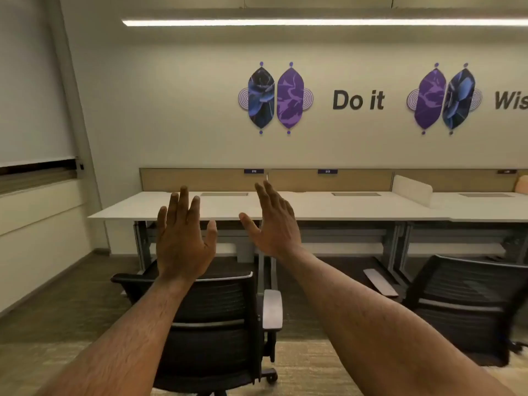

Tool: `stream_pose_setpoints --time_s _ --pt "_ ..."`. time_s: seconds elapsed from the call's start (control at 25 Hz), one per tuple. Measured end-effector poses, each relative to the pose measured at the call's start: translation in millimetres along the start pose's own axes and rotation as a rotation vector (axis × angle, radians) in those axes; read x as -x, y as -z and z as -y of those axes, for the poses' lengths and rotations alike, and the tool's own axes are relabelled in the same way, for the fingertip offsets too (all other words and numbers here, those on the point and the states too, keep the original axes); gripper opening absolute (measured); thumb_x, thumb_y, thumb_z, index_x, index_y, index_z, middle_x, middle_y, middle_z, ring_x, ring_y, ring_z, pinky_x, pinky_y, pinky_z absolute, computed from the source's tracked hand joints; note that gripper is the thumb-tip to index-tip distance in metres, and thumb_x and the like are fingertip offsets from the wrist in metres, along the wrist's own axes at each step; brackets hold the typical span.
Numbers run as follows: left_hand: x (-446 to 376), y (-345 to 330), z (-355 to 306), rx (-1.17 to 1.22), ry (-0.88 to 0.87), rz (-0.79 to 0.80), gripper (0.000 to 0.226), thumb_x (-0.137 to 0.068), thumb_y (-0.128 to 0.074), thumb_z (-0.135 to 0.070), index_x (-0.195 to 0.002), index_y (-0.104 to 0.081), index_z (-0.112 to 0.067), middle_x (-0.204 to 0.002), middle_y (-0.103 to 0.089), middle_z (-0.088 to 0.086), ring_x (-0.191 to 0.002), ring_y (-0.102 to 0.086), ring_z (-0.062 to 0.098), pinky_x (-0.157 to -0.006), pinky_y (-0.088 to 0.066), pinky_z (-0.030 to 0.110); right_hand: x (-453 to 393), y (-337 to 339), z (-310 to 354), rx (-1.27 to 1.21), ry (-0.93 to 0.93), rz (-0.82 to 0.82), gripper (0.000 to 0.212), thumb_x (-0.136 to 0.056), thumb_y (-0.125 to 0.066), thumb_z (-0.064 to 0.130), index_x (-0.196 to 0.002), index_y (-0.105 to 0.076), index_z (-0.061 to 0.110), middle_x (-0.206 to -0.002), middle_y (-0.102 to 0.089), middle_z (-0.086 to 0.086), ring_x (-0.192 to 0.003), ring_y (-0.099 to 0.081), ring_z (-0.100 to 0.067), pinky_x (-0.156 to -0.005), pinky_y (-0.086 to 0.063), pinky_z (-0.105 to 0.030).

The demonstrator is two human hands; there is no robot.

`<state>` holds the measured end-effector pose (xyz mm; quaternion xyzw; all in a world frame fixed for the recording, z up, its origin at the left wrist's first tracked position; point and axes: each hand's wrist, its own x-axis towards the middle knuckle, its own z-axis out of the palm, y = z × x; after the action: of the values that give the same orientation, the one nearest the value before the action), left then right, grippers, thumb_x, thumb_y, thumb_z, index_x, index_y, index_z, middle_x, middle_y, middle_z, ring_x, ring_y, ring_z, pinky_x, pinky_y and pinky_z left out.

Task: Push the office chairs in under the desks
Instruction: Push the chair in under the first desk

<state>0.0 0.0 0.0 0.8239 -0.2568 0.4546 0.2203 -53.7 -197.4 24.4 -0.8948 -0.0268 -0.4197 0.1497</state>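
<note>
Black mesh-backed office chair [208,315] and its twin [468,307] stand clear of the long white table [328,207], neither pushed in; left hand [183,238] and right hand [274,224] hover, each grip spread, touching nothing.

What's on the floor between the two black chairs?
In the head view, a flat grey panel lies on the carpet between the near chair and the right chair.

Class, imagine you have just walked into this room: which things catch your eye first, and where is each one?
Two open hands, left hand and right hand, are raised mid-frame, touching nothing. Below them a black chair stands back from the white desk, with a second chair at right. On the wall above, purple panels flank the words "Do it".
</note>
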Motion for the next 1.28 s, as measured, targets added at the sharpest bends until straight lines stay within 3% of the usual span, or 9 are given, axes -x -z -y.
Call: stream_pose_setpoints --time_s 0.28,0.68,0.88,0.96,1.04,1.12,1.2,1.28 --pt "49.2 -5.3 72.7 -0.107 0.127 0.150 0.069 -0.094 -0.034 -0.048 -0.151 -0.037 -0.009 -0.167 -0.010 0.008 -0.154 -0.006 0.025 -0.123 -0.006 0.045 27.7 -62.4 27.4 -0.021 -0.066 0.181 0.075 -0.094 -0.040 0.063 -0.155 -0.022 0.024 -0.165 -0.017 -0.004 -0.149 -0.020 -0.022 -0.120 -0.016 -0.041" --pt "85.9 -42.8 173.6 -0.223 0.282 0.367 0.061 -0.101 -0.034 -0.046 -0.151 -0.038 -0.011 -0.166 -0.010 0.010 -0.153 -0.006 0.026 -0.123 -0.003 0.043 27.7 -170.6 7.5 0.003 -0.160 0.444 0.070 -0.097 -0.033 0.064 -0.154 -0.028 0.024 -0.161 -0.029 -0.003 -0.148 -0.025 -0.022 -0.121 -0.016 -0.043" --pt "77.8 -103.8 233.2 -0.227 0.335 0.665 0.066 -0.101 -0.022 -0.056 -0.155 -0.028 -0.018 -0.167 -0.010 0.005 -0.154 -0.004 0.021 -0.123 -0.001 0.042 15.2 -238.5 -38.2 0.107 -0.268 0.616 0.074 -0.094 -0.023 0.073 -0.142 -0.050 0.023 -0.145 -0.053 -0.002 -0.136 -0.044 -0.021 -0.115 -0.029 -0.046" --pt "67.1 -133.7 253.1 -0.227 0.347 0.795 0.069 -0.099 -0.017 -0.060 -0.153 -0.035 -0.019 -0.165 -0.020 0.005 -0.152 -0.013 0.020 -0.124 -0.006 0.044 8.4 -251.1 -49.4 0.181 -0.274 0.578 0.077 -0.091 -0.021 0.076 -0.132 -0.060 0.024 -0.135 -0.062 0.000 -0.126 -0.054 -0.021 -0.109 -0.037 -0.044" --pt "51.8 -158.5 266.5 -0.225 0.327 0.824 0.073 -0.095 -0.014 -0.064 -0.139 -0.055 -0.023 -0.150 -0.049 0.005 -0.141 -0.038 0.021 -0.119 -0.020 0.046 3.9 -259.8 -54.8 0.215 -0.250 0.478 0.076 -0.092 -0.021 0.076 -0.123 -0.067 0.023 -0.122 -0.070 0.000 -0.117 -0.060 -0.020 -0.105 -0.039 -0.042" --pt "35.0 -171.3 274.2 -0.236 0.283 0.832 0.073 -0.092 -0.014 -0.068 -0.111 -0.071 -0.026 -0.104 -0.071 0.001 -0.105 -0.062 0.023 -0.096 -0.043 0.043 -2.5 -266.4 -57.1 0.246 -0.204 0.389 0.075 -0.093 -0.024 0.075 -0.113 -0.073 0.022 -0.107 -0.075 0.000 -0.107 -0.065 -0.020 -0.101 -0.040 -0.040" --pt "24.2 -179.3 282.2 -0.246 0.260 0.808 0.076 -0.088 -0.013 -0.071 -0.087 -0.074 -0.026 -0.074 -0.066 -0.001 -0.076 -0.061 0.024 -0.071 -0.045 0.036 -14.4 -275.2 -62.0 0.254 -0.179 0.347 0.071 -0.094 -0.028 0.072 -0.109 -0.074 0.021 -0.103 -0.076 -0.001 -0.104 -0.066 -0.021 -0.101 -0.040 -0.040" --pt "21.0 -188.0 294.2 -0.234 0.253 0.740 0.071 -0.087 -0.015 -0.069 -0.069 -0.068 -0.025 -0.063 -0.060 -0.001 -0.066 -0.056 0.025 -0.064 -0.039 0.034 -26.8 -288.8 -66.4 0.257 -0.177 0.348 0.070 -0.094 -0.030 0.072 -0.111 -0.074 0.020 -0.104 -0.075 -0.002 -0.106 -0.066 -0.022 -0.103 -0.039 -0.039"
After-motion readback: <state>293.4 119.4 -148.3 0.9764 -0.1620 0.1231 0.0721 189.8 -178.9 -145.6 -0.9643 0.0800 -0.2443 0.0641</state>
